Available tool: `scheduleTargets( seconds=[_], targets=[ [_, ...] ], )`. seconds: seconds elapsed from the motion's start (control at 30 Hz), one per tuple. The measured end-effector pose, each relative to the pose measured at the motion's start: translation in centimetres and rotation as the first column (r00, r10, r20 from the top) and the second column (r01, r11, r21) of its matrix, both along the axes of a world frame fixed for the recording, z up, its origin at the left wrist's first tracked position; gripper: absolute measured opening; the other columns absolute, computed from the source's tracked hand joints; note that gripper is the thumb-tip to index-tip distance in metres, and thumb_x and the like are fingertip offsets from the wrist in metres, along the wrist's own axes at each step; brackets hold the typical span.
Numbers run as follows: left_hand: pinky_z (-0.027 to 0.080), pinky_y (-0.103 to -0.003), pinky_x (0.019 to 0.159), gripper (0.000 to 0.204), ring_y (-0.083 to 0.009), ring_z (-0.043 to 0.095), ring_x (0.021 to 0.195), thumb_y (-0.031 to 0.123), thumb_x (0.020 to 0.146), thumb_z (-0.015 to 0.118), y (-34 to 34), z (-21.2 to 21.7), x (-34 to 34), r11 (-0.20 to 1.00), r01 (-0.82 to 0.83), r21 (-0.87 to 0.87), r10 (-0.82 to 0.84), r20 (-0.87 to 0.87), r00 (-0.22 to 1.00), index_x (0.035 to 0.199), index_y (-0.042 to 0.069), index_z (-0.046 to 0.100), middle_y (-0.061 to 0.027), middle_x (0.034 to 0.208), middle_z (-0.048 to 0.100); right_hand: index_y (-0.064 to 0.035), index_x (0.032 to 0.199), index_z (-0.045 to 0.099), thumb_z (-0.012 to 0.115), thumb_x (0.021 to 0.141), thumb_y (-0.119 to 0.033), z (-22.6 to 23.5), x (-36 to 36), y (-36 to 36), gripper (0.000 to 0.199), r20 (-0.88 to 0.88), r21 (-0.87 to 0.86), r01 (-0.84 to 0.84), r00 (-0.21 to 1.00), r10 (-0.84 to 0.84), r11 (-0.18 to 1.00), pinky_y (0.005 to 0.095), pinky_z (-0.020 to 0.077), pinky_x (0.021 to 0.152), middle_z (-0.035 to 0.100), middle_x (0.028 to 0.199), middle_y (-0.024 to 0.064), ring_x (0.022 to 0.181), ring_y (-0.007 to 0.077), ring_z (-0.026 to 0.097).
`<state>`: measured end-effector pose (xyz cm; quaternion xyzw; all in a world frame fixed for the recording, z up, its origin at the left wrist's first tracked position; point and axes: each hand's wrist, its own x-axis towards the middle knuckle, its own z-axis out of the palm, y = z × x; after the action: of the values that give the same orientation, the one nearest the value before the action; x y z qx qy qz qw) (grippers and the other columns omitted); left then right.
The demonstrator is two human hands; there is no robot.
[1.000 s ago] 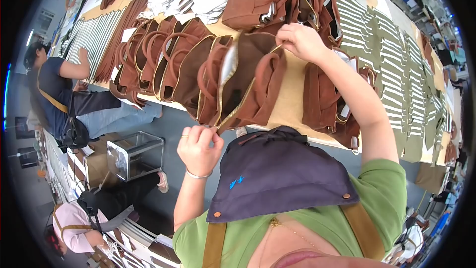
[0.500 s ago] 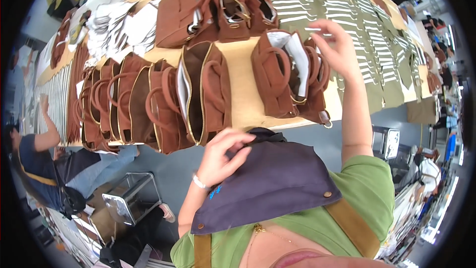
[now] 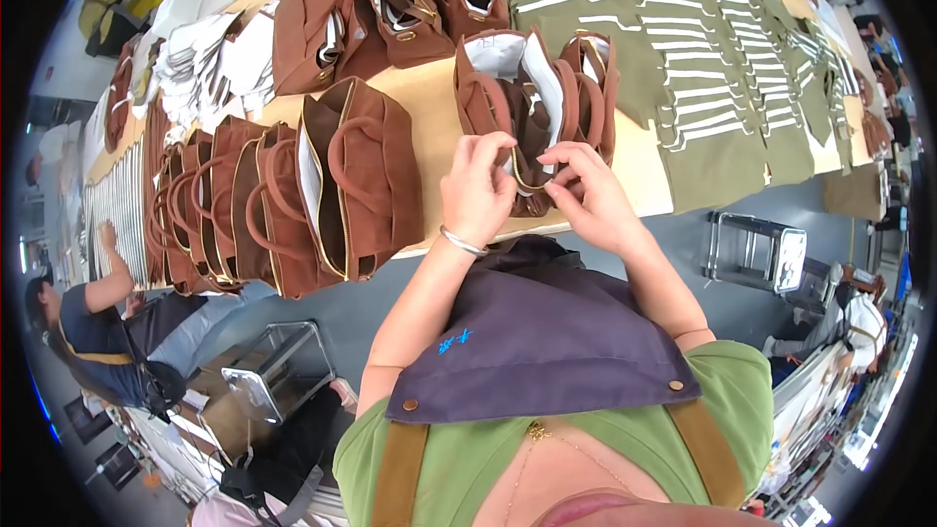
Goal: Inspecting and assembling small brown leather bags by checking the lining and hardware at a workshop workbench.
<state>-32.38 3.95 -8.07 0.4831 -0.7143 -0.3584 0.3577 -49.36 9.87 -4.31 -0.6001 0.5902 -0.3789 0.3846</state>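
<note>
Near the middle of the frame, both hands meet at the near end of a brown bag standing on the tan table. The left hand and right hand each pinch its rim, fingers closed on the gold-edged opening. The bag's long axis runs from the person toward the top of the frame, mouth up, handles arched upward. To the left, a row of brown bags stands packed together, seemingly finished; this one looks mid-way through, and more bags wait behind.
</note>
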Motion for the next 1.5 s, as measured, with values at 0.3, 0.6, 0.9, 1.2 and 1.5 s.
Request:
scheduleTargets(
  seconds=[0.3, 0.6, 0.9, 1.2, 1.5],
  targets=[
    [0.052, -0.030, 0.066, 0.051, -0.0179, 0.059, 0.074, 0.000, 0.082, 0.062, 0.2, 1.3, 1.1, 0.980, -0.183, -0.075, 0.185, 0.030, 0.982, 0.130, 0.012, 0.052, -0.0066, 0.098, 0.057, -0.0056, 0.116, 0.049, 0.072, 0.077, -0.002, -1.4, -0.6, 1.6, 0.045, -0.122, -0.590, 0.261, 0.907, -0.404, 0.764, 0.0373, 0.0400, 0.094, 0.046, 0.120, 0.0133, 0.109, 0.0261, 0.048],
    [0.053, -0.027, 0.072, 0.021, -0.0140, 0.064, 0.080, -0.004, 0.085, 0.061, -0.8, -2.4, 3.3, 0.985, -0.159, 0.068, 0.172, -0.281, 0.944, 0.105, 0.002, 0.061, -0.0070, 0.093, 0.060, -0.0117, 0.123, 0.052, 0.065, 0.087, -0.005, -3.3, -5.3, -2.1, 0.039, -0.122, -0.356, 0.430, 0.859, -0.498, 0.829, 0.0262, 0.0479, 0.063, 0.054, 0.072, 0.0008, 0.062, 0.0121, 0.054],
    [0.049, -0.022, 0.074, 0.017, -0.0075, 0.055, 0.080, -0.003, 0.088, 0.063, 2.8, -3.2, 9.2, 0.965, -0.129, 0.228, 0.217, -0.418, 0.882, 0.102, 0.001, 0.054, -0.0012, 0.090, 0.057, -0.0103, 0.121, 0.054, 0.065, 0.087, -0.003, -1.8, -12.8, 0.2, 0.036, -0.301, -0.284, 0.482, 0.776, -0.555, 0.829, 0.0240, 0.0438, 0.064, 0.050, 0.077, -0.0020, 0.066, 0.0083, 0.047],
    [0.033, -0.043, 0.099, 0.056, -0.0276, 0.044, 0.121, 0.004, 0.071, 0.073, 3.8, 0.4, 7.8, 0.804, -0.173, -0.569, 0.247, 0.055, 0.967, 0.123, 0.015, 0.057, -0.0118, 0.128, 0.044, -0.0089, 0.105, 0.065, 0.058, 0.078, 0.009, 2.7, 1.4, 0.7, 0.033, -0.363, -0.583, 0.103, 0.855, -0.372, 0.806, 0.0371, 0.0496, 0.083, 0.061, 0.112, 0.0114, 0.105, 0.0294, 0.059],
    [0.034, -0.041, 0.085, 0.005, -0.0197, 0.060, 0.078, 0.017, 0.073, 0.068, 1.0, 0.8, 7.6, 0.838, 0.265, -0.477, 0.007, 0.494, 0.869, 0.073, 0.015, 0.063, -0.0007, 0.069, 0.062, -0.0103, 0.097, 0.065, 0.065, 0.074, -0.006, 0.7, 1.6, -4.4, 0.023, -0.835, -0.258, -0.366, 0.550, -0.016, 0.894, 0.0343, 0.0531, 0.079, 0.049, 0.131, 0.0055, 0.100, 0.0260, 0.056]
  ],
)
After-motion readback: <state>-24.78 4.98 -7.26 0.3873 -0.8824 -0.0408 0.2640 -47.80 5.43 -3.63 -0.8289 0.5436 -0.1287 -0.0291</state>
